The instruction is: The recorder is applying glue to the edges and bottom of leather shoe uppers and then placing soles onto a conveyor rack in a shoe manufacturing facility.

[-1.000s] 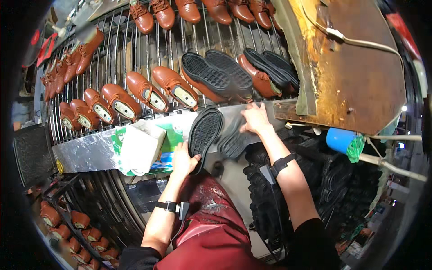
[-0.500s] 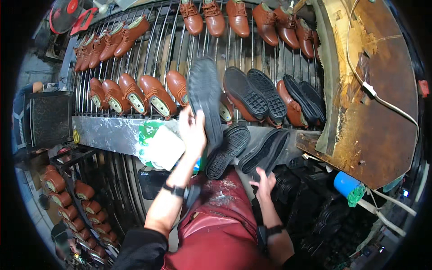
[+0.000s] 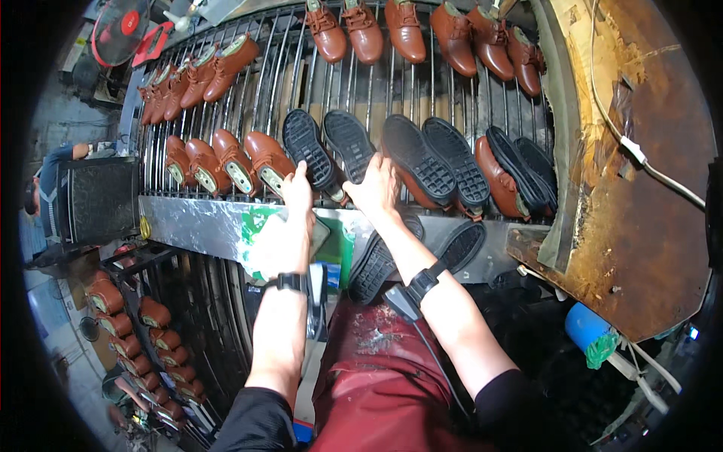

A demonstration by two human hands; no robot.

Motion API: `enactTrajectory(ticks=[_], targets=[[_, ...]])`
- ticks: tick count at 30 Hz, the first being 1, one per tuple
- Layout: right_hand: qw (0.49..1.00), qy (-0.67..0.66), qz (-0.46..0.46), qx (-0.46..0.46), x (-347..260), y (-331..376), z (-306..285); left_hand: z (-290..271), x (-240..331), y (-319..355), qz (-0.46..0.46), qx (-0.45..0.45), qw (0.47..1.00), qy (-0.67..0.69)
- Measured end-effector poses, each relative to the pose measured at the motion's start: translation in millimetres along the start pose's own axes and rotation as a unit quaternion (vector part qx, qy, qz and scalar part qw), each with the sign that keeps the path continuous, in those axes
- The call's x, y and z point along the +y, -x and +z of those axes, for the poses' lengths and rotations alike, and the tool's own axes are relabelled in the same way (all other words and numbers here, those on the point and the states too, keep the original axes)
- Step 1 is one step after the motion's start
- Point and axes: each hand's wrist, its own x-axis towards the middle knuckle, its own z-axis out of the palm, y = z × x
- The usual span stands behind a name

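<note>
Two black rubber shoe soles lie side by side on the metal rack, tread up. My left hand closes on the lower end of the left sole. Its fingertips press along that sole's edge. My right hand curls round the lower end of the right sole, with the thumb toward the left one. Whatever lies beneath these two soles is mostly hidden. Just below, on the ledge, rest a loose sole partly behind my right forearm and another sole.
Brown lace-up shoes line the rack's far side, and several brown uppers stand at its near left. Soled shoes sit to the right. A worn board with a white cable borders the right. Another person is at far left.
The sole my left hand was lifting now lies on the rack. My right hand has gone from the ledge up to the rack with a second sole. The view has shifted slightly.
</note>
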Motion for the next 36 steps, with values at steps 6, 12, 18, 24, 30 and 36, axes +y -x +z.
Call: enactTrajectory(ticks=[6, 12, 18, 24, 30, 36], targets=[[0.972, -0.075, -0.015, 0.220, 92, 138, -36, -35, -65, 233, 0.288, -0.134, 0.776, -0.546], [0.922, -0.008, 0.377, 0.084, 176, 190, 3, -40, -94, 230, 0.217, -0.208, 0.705, -0.642], [0.819, -0.405, 0.342, 0.219, 214, 225, -17, -78, 24, 272, 0.168, -0.321, 0.801, -0.477], [0.922, -0.320, 0.126, 0.179, 141, 296, -86, -141, 144, 186, 0.186, -0.217, 0.935, -0.211], [0.979, 0.022, -0.181, 0.089, -136, 137, 0, -213, 145, -97, 0.259, -0.037, 0.965, -0.032], [0.975, 0.161, -0.149, -0.019, -231, -25, 154, -194, 86, -195, 0.043, 0.015, 0.992, -0.120]])
